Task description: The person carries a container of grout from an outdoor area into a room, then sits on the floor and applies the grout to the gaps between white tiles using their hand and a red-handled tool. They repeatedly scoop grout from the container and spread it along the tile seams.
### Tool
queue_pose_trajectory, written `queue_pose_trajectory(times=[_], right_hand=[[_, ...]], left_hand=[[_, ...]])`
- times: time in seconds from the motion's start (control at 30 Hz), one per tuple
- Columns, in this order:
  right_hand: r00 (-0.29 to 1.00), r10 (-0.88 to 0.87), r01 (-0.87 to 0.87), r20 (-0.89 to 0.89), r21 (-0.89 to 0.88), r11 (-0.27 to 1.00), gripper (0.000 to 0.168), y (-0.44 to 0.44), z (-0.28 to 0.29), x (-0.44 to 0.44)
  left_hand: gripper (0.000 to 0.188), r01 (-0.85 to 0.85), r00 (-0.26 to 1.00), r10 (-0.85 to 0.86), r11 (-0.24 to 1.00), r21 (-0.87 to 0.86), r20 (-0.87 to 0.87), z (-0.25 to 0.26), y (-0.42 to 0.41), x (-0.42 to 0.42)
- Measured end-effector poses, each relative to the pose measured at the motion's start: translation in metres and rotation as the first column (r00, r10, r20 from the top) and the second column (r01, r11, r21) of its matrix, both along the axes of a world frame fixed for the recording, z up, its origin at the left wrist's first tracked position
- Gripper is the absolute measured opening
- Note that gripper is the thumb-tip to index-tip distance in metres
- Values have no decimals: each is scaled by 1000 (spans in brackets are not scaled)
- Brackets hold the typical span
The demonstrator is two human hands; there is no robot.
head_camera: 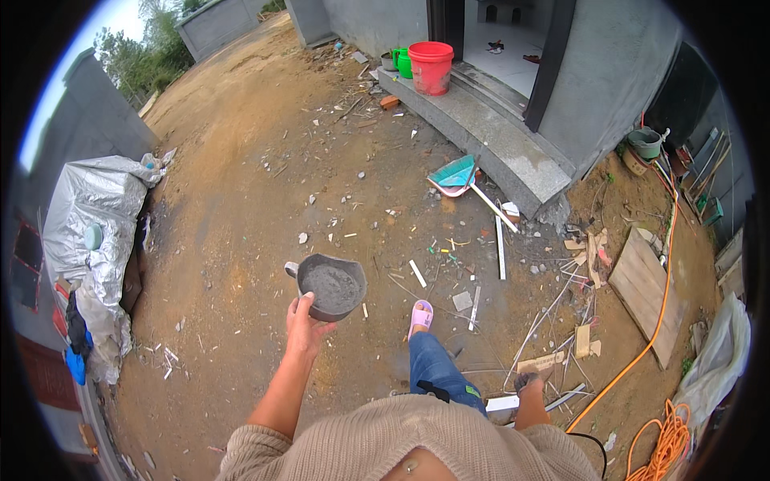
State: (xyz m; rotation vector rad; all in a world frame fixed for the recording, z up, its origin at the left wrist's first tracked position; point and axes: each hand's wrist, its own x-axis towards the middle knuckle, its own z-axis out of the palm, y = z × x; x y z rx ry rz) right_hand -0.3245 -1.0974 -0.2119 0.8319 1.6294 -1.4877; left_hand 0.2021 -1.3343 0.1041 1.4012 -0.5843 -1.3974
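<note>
My left hand point(308, 324) grips a grey plastic jug point(363, 282) by its near side, with the thumb over the rim. The jug's rim is cut unevenly and its handle sticks out to the left. Grey, cement-like mix point(332, 285) fills much of the inside. My right hand point(528, 382) hangs low at my right side, above strips and scraps on the ground. It looks dark grey, and whether that is a glove or dirt I cannot tell. Its fingers are too small and foreshortened to show whether they hold anything.
A red bucket point(431, 69) and a green jug point(403, 64) stand on the stone step point(475, 129) by the doorway. A dustpan point(452, 180) with a broom lies before it. Debris, a wooden board point(646, 294) and an orange hose point(652, 337) lie to the right; a silver tarp point(99, 198) sits left.
</note>
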Motion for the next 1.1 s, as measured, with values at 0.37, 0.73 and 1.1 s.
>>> queue_pose_trajectory(times=[0.37,0.73,1.1], right_hand=[[926,365,-377,-98,-160,912,13,-502,26,2],[888,422,-454,-183,-494,741,19,-939,158,-8],[991,-131,118,-41,-232,965,27,-1061,161,-112]], left_hand=[[81,65,997,-66,997,43,37,-1,-386,-57],[83,146,986,-143,989,-36,83,-53,-771,-59],[102,404,906,-387,912,-70,174,27,-1225,-263]])
